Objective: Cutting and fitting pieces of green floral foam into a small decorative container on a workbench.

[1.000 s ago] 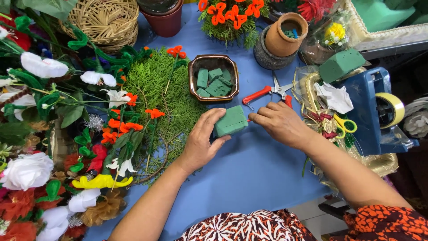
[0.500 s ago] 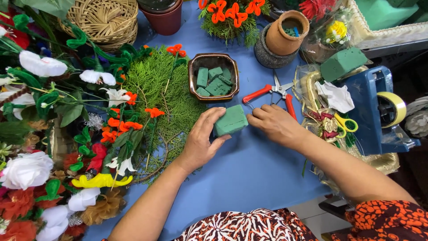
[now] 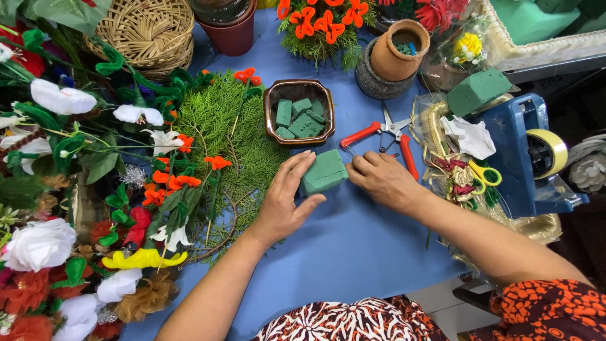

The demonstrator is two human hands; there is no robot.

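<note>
A green floral foam block [image 3: 323,172] rests on the blue table [image 3: 353,252] in the middle of the view. My left hand [image 3: 284,202] grips its left side, thumb under the near edge and fingers along the far edge. My right hand [image 3: 382,180] presses against its right end with the fingers curled. Just beyond the block stands a brown dish [image 3: 300,112] holding several cut foam pieces. Red-handled cutters [image 3: 385,136] lie open right behind my right hand.
Fern greenery [image 3: 230,132] and a heap of artificial flowers [image 3: 69,189] cover the left side. A wicker basket [image 3: 148,28], clay pot [image 3: 399,50] and orange flower bunch [image 3: 319,22] stand at the back. A blue tape dispenser [image 3: 524,151], another foam block [image 3: 478,91] and ribbons lie right.
Both hands stay on the foam block. My right hand's fingers have shifted slightly at the block's right end.
</note>
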